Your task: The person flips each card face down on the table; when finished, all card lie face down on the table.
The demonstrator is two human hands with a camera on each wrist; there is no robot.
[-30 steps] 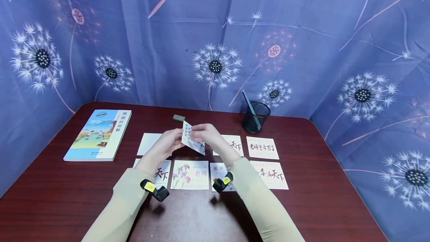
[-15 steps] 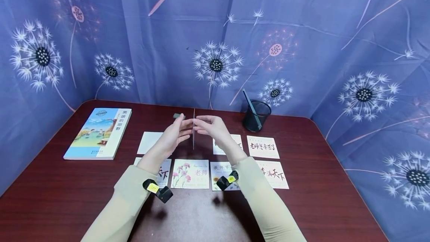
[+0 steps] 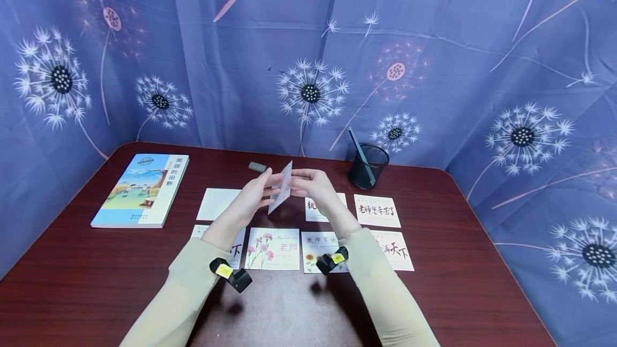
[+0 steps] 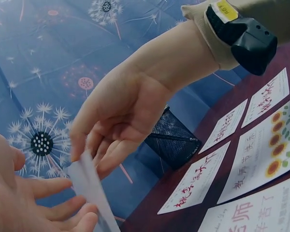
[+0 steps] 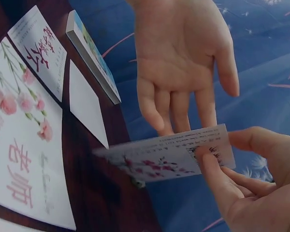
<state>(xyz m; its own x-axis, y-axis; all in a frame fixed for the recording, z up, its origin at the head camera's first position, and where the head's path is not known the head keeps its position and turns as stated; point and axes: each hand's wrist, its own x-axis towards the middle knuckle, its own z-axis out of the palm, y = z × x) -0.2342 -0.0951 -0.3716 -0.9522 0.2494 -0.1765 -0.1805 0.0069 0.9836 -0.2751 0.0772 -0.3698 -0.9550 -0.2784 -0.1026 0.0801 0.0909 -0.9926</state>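
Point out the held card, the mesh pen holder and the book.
Held card (image 5: 165,157): right wrist view, its printed face.
Mesh pen holder (image 3: 360,174): head view, its near wall.
Book (image 3: 138,191): head view, its upward-facing cover.

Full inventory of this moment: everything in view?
Held card: 1, white, above table
Printed cards: 6, white, two table rows
Blank card: 1, white, back row
Book: 1, blue-white, table left
Block: 1, grey, table back
Mesh cup: 1, black, back right
Pen or pencil: 1, blue-grey, in cup
Table: 1, red-brown, below
Curtain: 1, blue, behind
Wrist cameras: 2, black, cuffs
Sleeves: 2, beige, arms
Left grip: 1, bare, at held card
Right grip: 1, bare, pinching it
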